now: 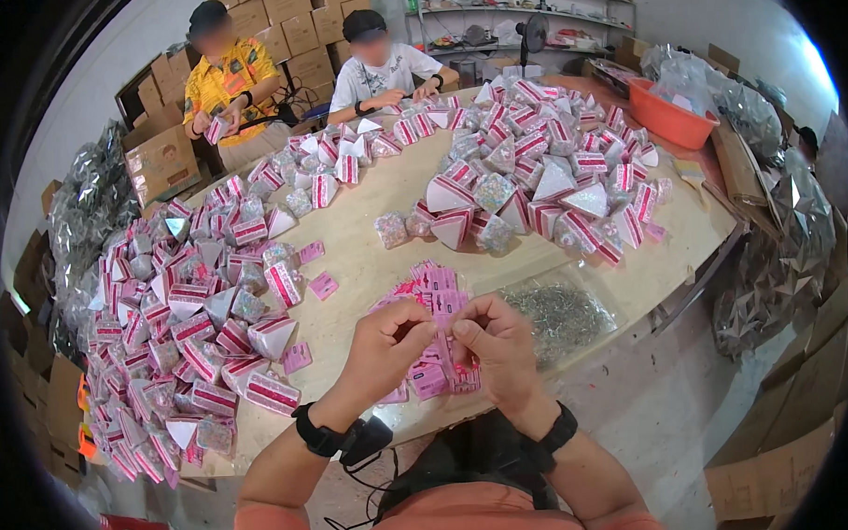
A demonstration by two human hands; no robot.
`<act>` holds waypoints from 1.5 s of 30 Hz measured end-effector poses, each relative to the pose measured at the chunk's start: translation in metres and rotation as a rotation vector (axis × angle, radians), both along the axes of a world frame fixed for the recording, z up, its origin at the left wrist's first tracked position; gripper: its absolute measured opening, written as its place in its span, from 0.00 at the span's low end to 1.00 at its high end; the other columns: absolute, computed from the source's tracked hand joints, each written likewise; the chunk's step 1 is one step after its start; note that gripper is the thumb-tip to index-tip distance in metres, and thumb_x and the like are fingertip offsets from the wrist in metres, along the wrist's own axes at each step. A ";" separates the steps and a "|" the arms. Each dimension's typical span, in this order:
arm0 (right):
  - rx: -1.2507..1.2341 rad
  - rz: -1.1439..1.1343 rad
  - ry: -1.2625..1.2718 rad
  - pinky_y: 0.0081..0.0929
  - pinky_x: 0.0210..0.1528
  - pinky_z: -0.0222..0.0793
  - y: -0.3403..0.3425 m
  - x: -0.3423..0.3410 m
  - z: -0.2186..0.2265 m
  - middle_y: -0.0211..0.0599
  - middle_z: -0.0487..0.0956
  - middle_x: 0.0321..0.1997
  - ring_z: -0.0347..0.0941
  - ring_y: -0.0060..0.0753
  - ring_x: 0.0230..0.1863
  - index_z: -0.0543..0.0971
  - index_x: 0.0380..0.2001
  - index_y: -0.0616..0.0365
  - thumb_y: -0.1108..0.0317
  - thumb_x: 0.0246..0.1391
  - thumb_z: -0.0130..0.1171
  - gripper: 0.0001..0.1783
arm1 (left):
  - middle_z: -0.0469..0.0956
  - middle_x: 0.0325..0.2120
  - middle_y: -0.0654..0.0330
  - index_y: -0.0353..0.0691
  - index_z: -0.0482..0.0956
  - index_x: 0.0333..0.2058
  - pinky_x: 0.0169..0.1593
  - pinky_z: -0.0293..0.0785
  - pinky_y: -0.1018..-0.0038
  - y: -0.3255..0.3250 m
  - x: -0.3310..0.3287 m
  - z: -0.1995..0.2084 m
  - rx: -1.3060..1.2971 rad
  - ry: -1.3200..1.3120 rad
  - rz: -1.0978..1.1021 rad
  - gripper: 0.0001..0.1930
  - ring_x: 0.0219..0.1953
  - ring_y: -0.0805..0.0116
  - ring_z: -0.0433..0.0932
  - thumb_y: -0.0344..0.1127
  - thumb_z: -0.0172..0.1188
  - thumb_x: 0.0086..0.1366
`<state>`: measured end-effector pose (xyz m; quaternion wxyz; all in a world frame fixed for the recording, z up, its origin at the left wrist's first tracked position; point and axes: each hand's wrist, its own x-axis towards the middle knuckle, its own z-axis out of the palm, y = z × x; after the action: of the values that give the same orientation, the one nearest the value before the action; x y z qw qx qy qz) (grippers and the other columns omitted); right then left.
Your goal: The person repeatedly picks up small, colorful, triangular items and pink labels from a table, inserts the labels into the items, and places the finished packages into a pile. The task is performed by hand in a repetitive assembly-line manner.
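Observation:
My left hand (388, 348) and my right hand (498, 345) meet at the table's near edge, thumb and forefinger of each pinched together. Whatever lies between the fingertips is too small and covered to make out. Beneath and beyond them spreads a heap of pink printed cards (432, 379). Just right of my right hand, a flat clear plastic bag (564, 314) contains many thin metal pieces. To the left rises a large pile of pink-and-white wedge-shaped packs (202, 324); a second pile of similar packs (542, 172) covers the far right. Single pink cards (323, 286) lie beside the left pile.
Across the table sit a person in a yellow shirt (231, 80), holding a pack, and a person in a white shirt (380, 75). An orange basin (671, 114) and a brush (691, 173) are at the right. Cardboard boxes (162, 164) and plastic bags (93, 211) stand around.

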<state>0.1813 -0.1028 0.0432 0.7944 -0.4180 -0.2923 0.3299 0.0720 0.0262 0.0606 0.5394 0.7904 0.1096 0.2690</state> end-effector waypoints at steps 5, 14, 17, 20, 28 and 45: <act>0.042 -0.036 -0.015 0.16 0.37 0.68 0.006 0.005 -0.005 0.31 0.77 0.31 0.72 0.19 0.32 0.74 0.39 0.62 0.70 0.55 0.56 0.09 | 0.72 0.22 0.67 0.34 0.75 0.29 0.27 0.63 0.84 -0.008 -0.001 0.004 0.000 -0.070 0.079 0.03 0.24 0.83 0.67 0.27 0.58 0.59; 0.045 0.337 0.183 0.24 0.33 0.72 -0.001 -0.006 -0.019 0.38 0.77 0.29 0.75 0.27 0.30 0.74 0.32 0.63 0.68 0.59 0.53 0.08 | 0.75 0.29 0.62 0.36 0.76 0.36 0.35 0.70 0.78 -0.009 -0.007 0.008 0.179 0.004 -0.010 0.07 0.31 0.76 0.73 0.27 0.59 0.57; -0.061 0.485 0.207 0.23 0.29 0.73 -0.012 -0.001 -0.011 0.39 0.77 0.27 0.75 0.28 0.28 0.75 0.31 0.63 0.67 0.58 0.54 0.09 | 0.75 0.36 0.59 0.35 0.74 0.44 0.44 0.70 0.75 -0.004 -0.007 0.017 -0.039 0.014 -0.219 0.15 0.39 0.71 0.74 0.29 0.59 0.57; -0.010 0.532 0.207 0.24 0.26 0.73 -0.013 -0.001 -0.019 0.39 0.77 0.26 0.75 0.28 0.27 0.75 0.29 0.62 0.66 0.56 0.57 0.09 | 0.74 0.41 0.57 0.32 0.71 0.49 0.48 0.70 0.72 -0.001 -0.018 0.024 -0.160 0.183 -0.399 0.20 0.44 0.68 0.74 0.32 0.59 0.58; -0.101 0.577 0.236 0.19 0.34 0.69 -0.019 -0.002 -0.022 0.33 0.77 0.26 0.73 0.23 0.28 0.76 0.28 0.61 0.65 0.55 0.59 0.09 | 0.76 0.28 0.60 0.32 0.76 0.34 0.36 0.72 0.78 0.001 -0.031 0.013 0.144 0.169 -0.217 0.09 0.32 0.74 0.76 0.26 0.62 0.54; -0.348 -0.155 -0.656 0.30 0.31 0.68 -0.035 -0.014 0.005 0.40 0.75 0.29 0.74 0.34 0.31 0.71 0.37 0.61 0.72 0.52 0.55 0.08 | 0.73 0.19 0.67 0.36 0.73 0.27 0.23 0.64 0.84 -0.020 0.001 -0.006 -0.385 0.239 -0.153 0.07 0.19 0.82 0.68 0.32 0.57 0.62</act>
<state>0.1674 -0.1375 0.0481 0.5983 -0.6509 -0.4381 0.1622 0.0726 0.0063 0.0549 0.6821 0.7052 0.1618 0.1060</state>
